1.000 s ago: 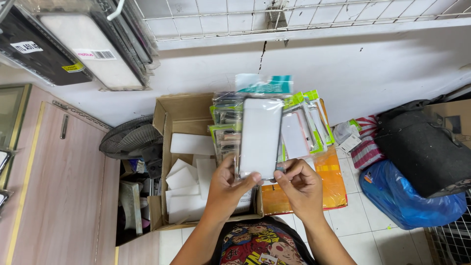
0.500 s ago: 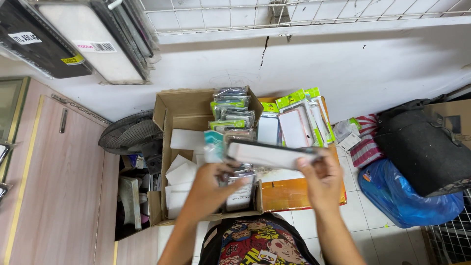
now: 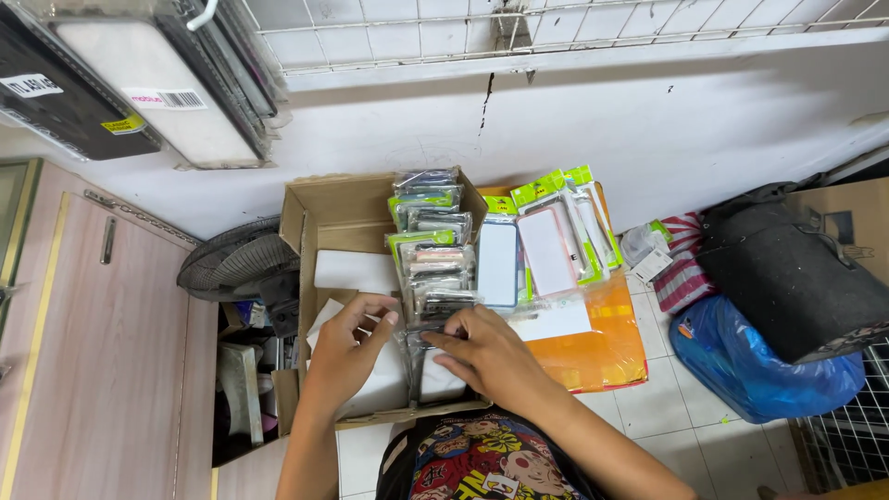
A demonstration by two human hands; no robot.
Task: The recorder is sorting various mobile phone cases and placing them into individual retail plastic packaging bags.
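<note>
Left hand [image 3: 347,347]: one, inside the cardboard box [image 3: 344,215], fingers curled loosely with the tips on the clear wrapping of white packets [image 3: 366,370] in the box's near half; it pinches or lifts the film edge, though whether it truly grips cannot be told. Forearm enters from the bottom edge, wrist bent slightly inward.

Right hand [image 3: 491,356]: one, palm down, fingers stretched leftward and pressed on the near end of the row of packaged phone cases [image 3: 433,250]; flat and touching, not closed around anything. Forearm runs in from lower right.

Row of packaged phone cases: one row, standing on edge along the box's right wall, from the hands to the far wall; roughly ten packs, exact count unclear because they overlap. Several carry green header cards.

White packets: at least three visible, lying flat in the left compartment.

Second stack [image 3: 556,236]: about five flat cases in green-topped sleeves, just right of the box, resting on one orange bag [image 3: 602,356].

Further out: one fan [image 3: 231,264] left of the box; one blue plastic bag [image 3: 759,366] and one black bag [image 3: 787,268] to the right; one wire grid [image 3: 556,23] on the wall above.
</note>
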